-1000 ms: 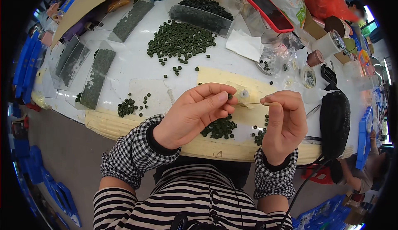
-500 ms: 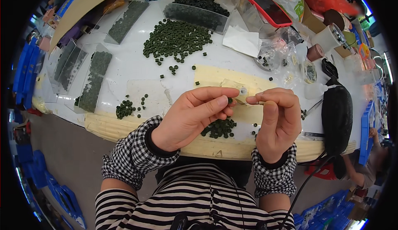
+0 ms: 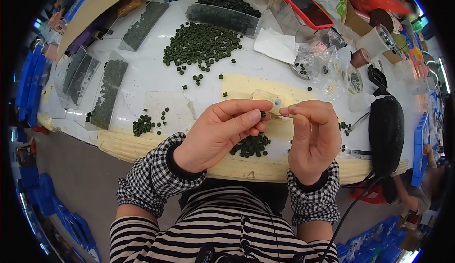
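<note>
My left hand (image 3: 215, 132) pinches a small dark green round piece (image 3: 263, 115) between thumb and fingers, over the front of the table. Close to its right, my right hand (image 3: 313, 137) is closed in a pinch at the fingertips, on something thin and tiny that I cannot make out. Behind the fingertips, a pale block with a round metal-looking fitting (image 3: 277, 103) sits on a yellowish board (image 3: 294, 87). A heap of dark green pieces (image 3: 252, 147) lies below my left hand, partly hidden by it.
A large spread of green pieces (image 3: 204, 45) lies behind, before a clear bin (image 3: 222, 19) of more. Clear trays (image 3: 109, 92) stand left. To the right are a white tissue (image 3: 276, 45), a red-cased phone (image 3: 301, 4), plastic bags, a spool (image 3: 361, 58) and a black pouch (image 3: 386, 130).
My right hand has shifted slightly left and its fingertips are nearer to those of my left hand. My left hand stays nearly still with the green piece.
</note>
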The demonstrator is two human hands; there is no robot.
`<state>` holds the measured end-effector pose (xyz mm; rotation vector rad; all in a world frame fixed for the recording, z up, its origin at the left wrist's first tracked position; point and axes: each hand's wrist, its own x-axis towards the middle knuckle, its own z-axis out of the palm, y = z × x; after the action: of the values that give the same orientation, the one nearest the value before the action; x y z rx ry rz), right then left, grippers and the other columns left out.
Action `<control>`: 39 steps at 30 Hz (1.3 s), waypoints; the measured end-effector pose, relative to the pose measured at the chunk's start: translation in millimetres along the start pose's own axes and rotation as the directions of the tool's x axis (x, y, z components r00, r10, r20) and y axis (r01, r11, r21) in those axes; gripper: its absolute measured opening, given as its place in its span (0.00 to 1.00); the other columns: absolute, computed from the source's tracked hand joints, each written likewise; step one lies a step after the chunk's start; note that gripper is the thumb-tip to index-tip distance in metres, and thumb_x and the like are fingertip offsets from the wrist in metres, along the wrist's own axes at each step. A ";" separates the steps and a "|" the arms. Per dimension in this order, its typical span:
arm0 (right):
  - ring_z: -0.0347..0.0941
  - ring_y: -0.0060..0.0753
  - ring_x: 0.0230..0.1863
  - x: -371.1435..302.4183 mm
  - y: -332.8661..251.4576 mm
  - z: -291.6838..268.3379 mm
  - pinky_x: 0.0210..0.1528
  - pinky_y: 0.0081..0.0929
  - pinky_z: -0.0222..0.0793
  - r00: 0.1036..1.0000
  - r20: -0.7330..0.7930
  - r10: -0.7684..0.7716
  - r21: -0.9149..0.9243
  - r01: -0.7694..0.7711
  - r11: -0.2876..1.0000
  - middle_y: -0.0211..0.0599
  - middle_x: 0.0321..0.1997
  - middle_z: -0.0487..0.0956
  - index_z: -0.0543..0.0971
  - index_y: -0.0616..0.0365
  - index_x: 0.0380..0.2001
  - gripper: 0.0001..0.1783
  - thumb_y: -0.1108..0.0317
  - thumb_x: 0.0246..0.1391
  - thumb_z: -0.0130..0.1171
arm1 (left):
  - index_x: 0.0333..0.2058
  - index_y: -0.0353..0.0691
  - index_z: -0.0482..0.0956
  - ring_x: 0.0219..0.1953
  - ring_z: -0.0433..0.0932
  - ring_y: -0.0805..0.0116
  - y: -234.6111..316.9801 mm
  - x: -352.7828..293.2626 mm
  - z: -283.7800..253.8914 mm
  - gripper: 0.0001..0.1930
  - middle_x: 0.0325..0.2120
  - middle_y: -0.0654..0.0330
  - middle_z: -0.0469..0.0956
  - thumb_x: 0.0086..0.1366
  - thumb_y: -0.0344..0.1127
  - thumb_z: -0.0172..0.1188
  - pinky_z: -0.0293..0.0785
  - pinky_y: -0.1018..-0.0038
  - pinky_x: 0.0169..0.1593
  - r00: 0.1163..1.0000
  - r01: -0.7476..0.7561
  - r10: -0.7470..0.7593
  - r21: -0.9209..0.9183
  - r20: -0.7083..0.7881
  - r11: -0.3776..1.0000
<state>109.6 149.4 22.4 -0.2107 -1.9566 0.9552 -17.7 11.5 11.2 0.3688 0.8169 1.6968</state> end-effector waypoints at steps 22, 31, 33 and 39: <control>0.73 0.37 0.33 11.0 7.5 -7.3 0.37 0.26 0.68 0.995 -0.024 -0.101 -0.401 0.083 0.912 0.39 0.31 0.77 0.77 0.62 0.30 0.05 0.77 0.51 0.63 | 0.55 0.34 0.72 0.40 0.77 0.77 -2.5 0.0 1.7 0.18 0.42 0.59 0.79 0.67 0.26 0.56 0.74 0.81 0.45 0.979 -0.175 0.188 0.151 -0.076 0.973; 0.71 0.40 0.34 13.2 8.2 -6.4 0.35 0.32 0.67 0.989 0.080 -0.125 -0.490 0.148 0.859 0.36 0.31 0.76 0.77 0.59 0.28 0.07 0.77 0.46 0.66 | 0.56 0.32 0.69 0.42 0.82 0.66 -3.4 -4.4 5.7 0.24 0.41 0.54 0.81 0.61 0.19 0.61 0.80 0.77 0.47 0.917 -0.336 0.381 0.293 -0.115 0.895; 0.71 0.40 0.34 12.9 8.0 -7.7 0.36 0.32 0.67 0.988 0.076 -0.138 -0.516 0.157 0.842 0.36 0.31 0.76 0.77 0.59 0.28 0.07 0.77 0.46 0.66 | 0.56 0.32 0.69 0.43 0.82 0.65 -3.7 -4.0 5.2 0.25 0.41 0.53 0.81 0.60 0.18 0.61 0.80 0.76 0.48 0.912 -0.346 0.397 0.321 -0.105 0.881; 0.70 0.40 0.34 11.0 10.5 -6.6 0.36 0.33 0.66 0.985 0.126 -0.121 -0.505 0.168 0.846 0.36 0.32 0.76 0.76 0.59 0.28 0.07 0.76 0.47 0.65 | 0.57 0.32 0.68 0.44 0.81 0.67 -5.7 -2.8 5.4 0.26 0.41 0.53 0.81 0.59 0.17 0.61 0.79 0.76 0.50 0.899 -0.372 0.431 0.380 -0.080 0.847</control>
<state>106.3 165.5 24.3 -0.3210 -2.2468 0.3261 -9.3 11.1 11.5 0.6993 1.2444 1.9855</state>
